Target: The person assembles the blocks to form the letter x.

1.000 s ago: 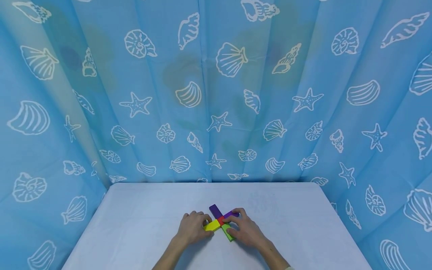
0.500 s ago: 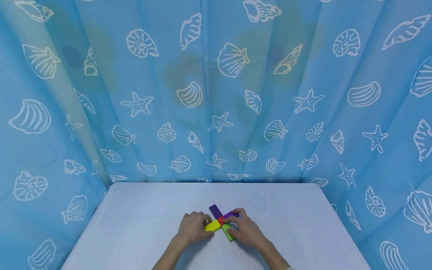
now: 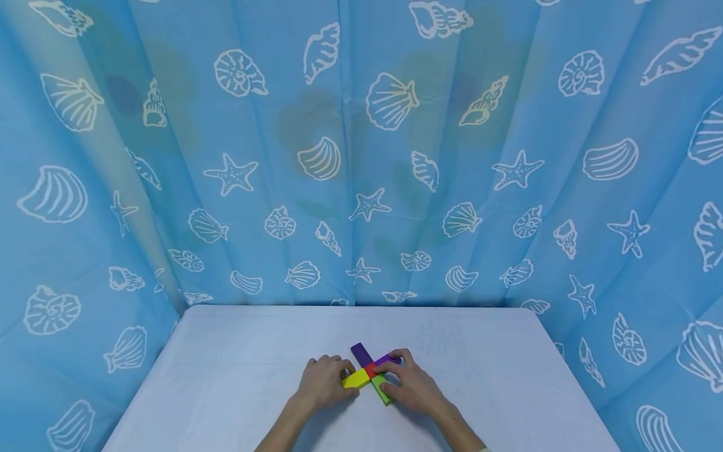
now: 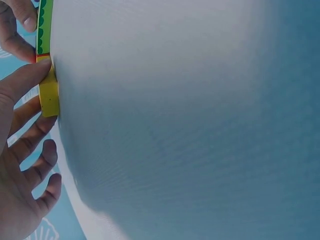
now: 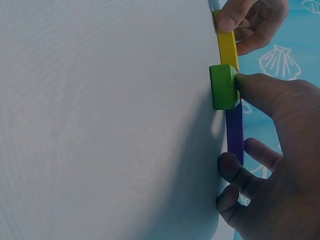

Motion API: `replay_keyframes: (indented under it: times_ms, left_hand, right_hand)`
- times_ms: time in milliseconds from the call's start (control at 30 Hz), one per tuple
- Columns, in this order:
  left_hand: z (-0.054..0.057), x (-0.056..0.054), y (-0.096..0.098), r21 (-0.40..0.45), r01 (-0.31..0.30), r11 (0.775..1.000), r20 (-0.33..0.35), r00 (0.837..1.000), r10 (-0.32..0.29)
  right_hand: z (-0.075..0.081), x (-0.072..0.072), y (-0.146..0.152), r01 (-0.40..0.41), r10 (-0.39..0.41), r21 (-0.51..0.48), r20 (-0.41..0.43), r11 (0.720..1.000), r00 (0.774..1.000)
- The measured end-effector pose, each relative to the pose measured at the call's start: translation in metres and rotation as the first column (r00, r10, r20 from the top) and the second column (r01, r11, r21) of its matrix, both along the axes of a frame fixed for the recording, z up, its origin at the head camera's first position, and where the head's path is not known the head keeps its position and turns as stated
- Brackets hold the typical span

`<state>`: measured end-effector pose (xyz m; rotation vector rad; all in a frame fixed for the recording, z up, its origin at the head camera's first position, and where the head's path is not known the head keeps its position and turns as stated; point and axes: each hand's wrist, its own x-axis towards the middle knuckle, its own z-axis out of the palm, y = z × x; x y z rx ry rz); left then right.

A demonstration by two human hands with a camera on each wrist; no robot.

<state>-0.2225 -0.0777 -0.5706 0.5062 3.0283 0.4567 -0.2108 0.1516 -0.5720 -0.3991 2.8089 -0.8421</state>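
On the white table, a red block [image 3: 370,370] sits at the centre of a cross of coloured blocks. A dark purple block [image 3: 361,355] points away from me, a yellow block [image 3: 355,378] left, a violet block [image 3: 387,360] right and a green block [image 3: 379,382] towards me. With thumb and fingers, my left hand [image 3: 323,381] pinches the yellow block; the left wrist view shows its thumb on the yellow block's side [image 4: 49,97]. My right hand [image 3: 417,386] spans the green and violet blocks, thumb against green, fingers bent at violet and partly covering it.
A white cloth covers the table [image 3: 237,351]. Behind it and at both sides hangs a blue curtain [image 3: 361,157] printed with white shells and starfish. Both hands work close together near the table's middle.
Both hands and the blocks keep their places. Only the head view has shifted very slightly.
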Motion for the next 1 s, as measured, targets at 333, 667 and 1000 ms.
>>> replay_keyframes:
  times_ms: [333,667,1000]
  left_hand:
    - [-0.0013,-0.001,0.0009,0.002,-0.005,1.0,0.024,1.0,0.005]
    - [0.0001,-0.0011,-0.0013,-0.002,0.0,1.0,0.006,1.0,0.0]
    - [0.0024,0.0012,-0.0036,0.034,0.015,0.999,0.017,1.0,-0.015]
  right_hand:
    - [0.0003,0.0008,0.0006,-0.002,0.002,0.02,-0.006,1.0,1.0]
    - [0.0013,-0.002,0.0,0.003,-0.003,0.007,0.009,1.0,1.0]
    - [-0.0025,-0.004,0.0038,-0.001,0.001,-0.114,-0.004,0.993,1.0]
